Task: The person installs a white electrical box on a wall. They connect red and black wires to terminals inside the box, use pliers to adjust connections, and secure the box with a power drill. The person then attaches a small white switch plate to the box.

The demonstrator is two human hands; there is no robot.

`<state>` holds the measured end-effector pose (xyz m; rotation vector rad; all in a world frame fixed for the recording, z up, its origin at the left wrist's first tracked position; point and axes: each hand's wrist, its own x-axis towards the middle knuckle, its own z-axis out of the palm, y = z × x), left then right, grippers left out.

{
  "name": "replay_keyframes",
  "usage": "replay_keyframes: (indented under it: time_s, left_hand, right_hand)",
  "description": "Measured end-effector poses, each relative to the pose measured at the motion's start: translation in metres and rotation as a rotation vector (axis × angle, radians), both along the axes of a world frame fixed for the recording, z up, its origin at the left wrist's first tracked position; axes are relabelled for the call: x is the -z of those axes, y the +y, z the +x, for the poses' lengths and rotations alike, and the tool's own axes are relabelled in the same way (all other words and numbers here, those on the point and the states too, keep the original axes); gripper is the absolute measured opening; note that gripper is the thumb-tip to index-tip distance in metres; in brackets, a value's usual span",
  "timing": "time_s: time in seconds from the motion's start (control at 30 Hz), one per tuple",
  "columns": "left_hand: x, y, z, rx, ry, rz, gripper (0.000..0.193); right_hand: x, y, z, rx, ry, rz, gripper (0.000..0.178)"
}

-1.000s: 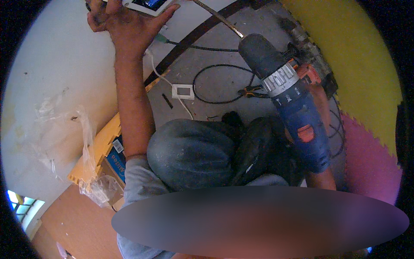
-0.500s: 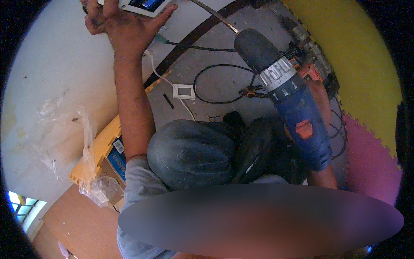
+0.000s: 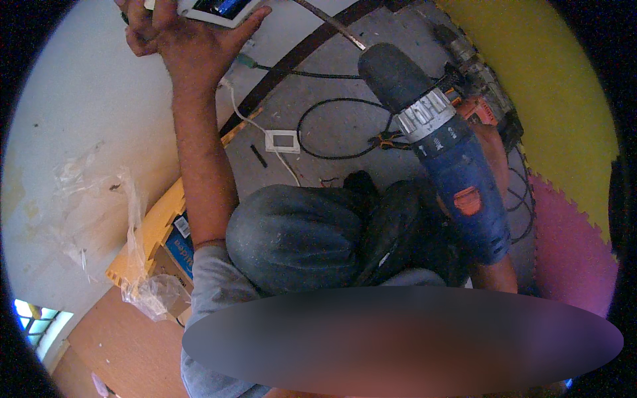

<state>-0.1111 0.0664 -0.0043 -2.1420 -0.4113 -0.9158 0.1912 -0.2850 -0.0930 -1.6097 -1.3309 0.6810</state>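
At upper left, left hand (image 3: 197,46) spreads by the white frame (image 3: 219,20), grip unclear; at right, right hand (image 3: 492,158) grasps the drill (image 3: 458,172). Better keep the bit (image 3: 335,28) straight.

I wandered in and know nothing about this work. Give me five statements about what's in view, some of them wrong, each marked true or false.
1. The right hand holds a blue-and-black power drill with a silver ring. True.
2. The long, thin metal bit points toward the picture's lower right. False: it points to the upper left.
3. A white rectangular frame lies on the grey floor. True.
4. The left hand rests on a knee. False: it is at the top edge, at a white object with a dark panel.
5. A yellow foam mat adjoins a pink foam mat. True.
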Motion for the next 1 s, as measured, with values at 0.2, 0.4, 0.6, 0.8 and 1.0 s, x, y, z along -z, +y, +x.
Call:
replay_keyframes:
  time_s: [0.2, 0.4, 0.6, 0.8, 1.0]
  left_hand:
    - [-0.009, -0.017, 0.019, 0.075, -0.03, -0.006, 0.109]
    - [-0.013, -0.034, 0.038, 0.048, -0.116, -0.113, 0.107]
    - [-0.007, -0.018, 0.032, 0.062, -0.123, -0.038, 0.107]
    - [-0.005, -0.01, 0.029, 0.131, -0.146, -0.062, 0.107]
    - [-0.005, 0.001, 0.017, 0.145, -0.063, 0.058, 0.108]
  right_hand:
    - [-0.002, 0.0, 0.0, 0.009, 0.118, -0.145, 0.041]
    - [-0.003, 0.002, 0.002, -0.081, -0.039, -0.154, 0.038]
    - [0.002, 0.006, 0.004, -0.046, 0.026, -0.064, 0.043]
    - [-0.007, 0.004, 0.004, -0.09, -0.062, -0.023, 0.041]
    - [-0.006, 0.003, -0.003, -0.068, 0.09, -0.144, 0.037]
